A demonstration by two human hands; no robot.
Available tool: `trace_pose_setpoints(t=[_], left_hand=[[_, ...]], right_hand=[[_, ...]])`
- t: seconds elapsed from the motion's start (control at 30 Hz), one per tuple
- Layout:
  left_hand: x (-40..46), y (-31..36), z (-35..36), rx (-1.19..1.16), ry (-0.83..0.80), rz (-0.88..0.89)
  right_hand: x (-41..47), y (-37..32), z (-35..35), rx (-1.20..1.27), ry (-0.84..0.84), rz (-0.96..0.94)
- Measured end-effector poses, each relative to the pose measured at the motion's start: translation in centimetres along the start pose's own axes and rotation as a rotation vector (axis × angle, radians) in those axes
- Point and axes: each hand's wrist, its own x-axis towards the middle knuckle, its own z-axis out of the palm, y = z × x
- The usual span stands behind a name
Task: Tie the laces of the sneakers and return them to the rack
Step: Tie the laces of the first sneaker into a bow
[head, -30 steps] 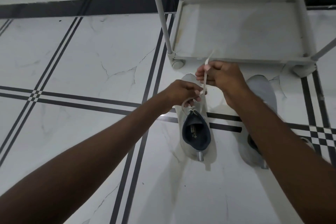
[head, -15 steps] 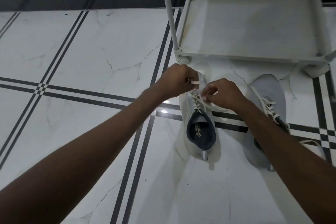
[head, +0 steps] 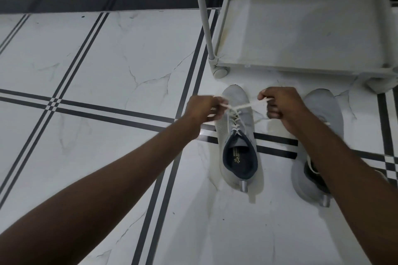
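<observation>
Sneaker (head: 237, 133) points toe-first toward rack (head: 301, 34); left hand (head: 202, 109) and right hand (head: 282, 105) apparently pinch its laces (head: 243, 107).

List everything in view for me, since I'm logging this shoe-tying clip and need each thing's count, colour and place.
sneakers: two, light grey with dark navy lining, side by side on the floor in front of the rack, toes toward it; the right one is partly hidden by the right forearm.
laces: one white pair on the left sneaker, both ends pulled taut sideways over its tongue.
rack: one, pale grey, by the wall at upper right; its bottom shelf shows no shoes.
floor: white marble-look tiles with black double stripes.
skirting: one black band along the wall.
left hand: one, grips the left lace end.
right hand: one, pinches the right lace end.
</observation>
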Motion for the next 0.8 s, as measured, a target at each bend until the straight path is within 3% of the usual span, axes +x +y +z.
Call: trace_pose_setpoints(t=[0.13,0.2,0.23,0.33,0.43,0.6,0.8], left_hand=[[0.0,-0.7,-2.5,0.097,-0.016,-0.395],[0.6,-1.4,-3.3,0.274,-0.001,-0.428],[0.8,-1.8,-3.4,0.412,0.014,-0.348],[0.5,-2.8,-2.0,0.844,0.012,0.212],[-0.7,-3.9,0.4,0.861,-0.120,0.487],[-0.8,-4.9,1.2,0.788,-0.015,0.502],[-0.8,-4.1,0.6,0.678,-0.067,0.425]], right_hand=[[0.1,0.1,-2.3,-0.866,0.197,-0.379],[-0.3,0.3,-2.3,-1.072,0.191,-0.327],[-0.3,0.6,-2.1,-1.133,0.151,-0.306],[-0.7,1.4,-0.7,-1.095,-0.046,-0.367],[-1.7,2.1,0.9,-0.988,-0.196,-0.437],[-2.4,3.7,1.5,-0.941,-0.278,-0.396],[-2.6,4.6,0.5,-0.801,-0.243,-0.351]])
